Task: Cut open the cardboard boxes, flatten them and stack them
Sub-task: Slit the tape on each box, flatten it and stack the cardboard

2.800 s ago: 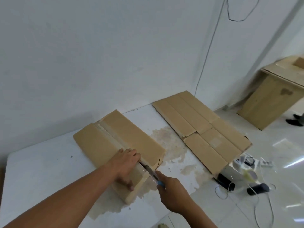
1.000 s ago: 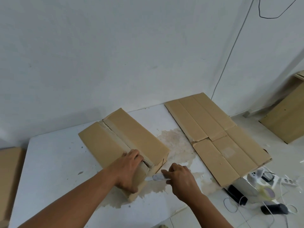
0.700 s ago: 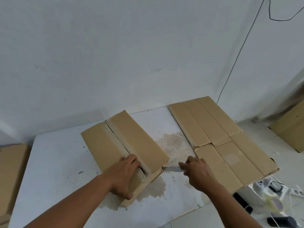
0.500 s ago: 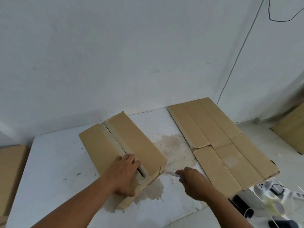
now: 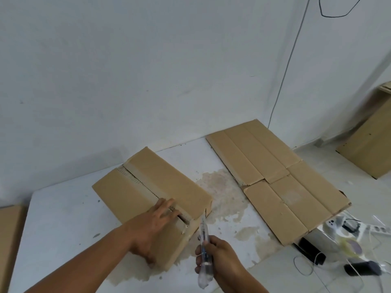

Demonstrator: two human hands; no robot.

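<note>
A closed brown cardboard box (image 5: 148, 199) lies on a white table (image 5: 55, 220), its long side running diagonally from the near edge toward the back wall, with a slit open along the seam between its two top flaps. The left hand (image 5: 154, 225) lies palm down on the near end of the box, fingers spread flat across the left flap with the fingertips at the seam and the thumb hanging down the box's near face. The right hand (image 5: 218, 261), just in front of the box and to its right, is closed in a fist around a utility knife (image 5: 204, 250) with a translucent handle; the blade points up and away, its tip at the box's near right corner. Whether the tip is cutting into the cardboard cannot be told. A brownish stain (image 5: 220, 193) marks the tabletop beside the box. Farther right, a flattened cardboard box (image 5: 273, 176) lies opened out, overhanging the table's right edge. On the floor below sit a white power strip (image 5: 380, 228), cables and some dark cylindrical objects. More cardboard (image 5: 368, 142) leans against the wall at far right.
</note>
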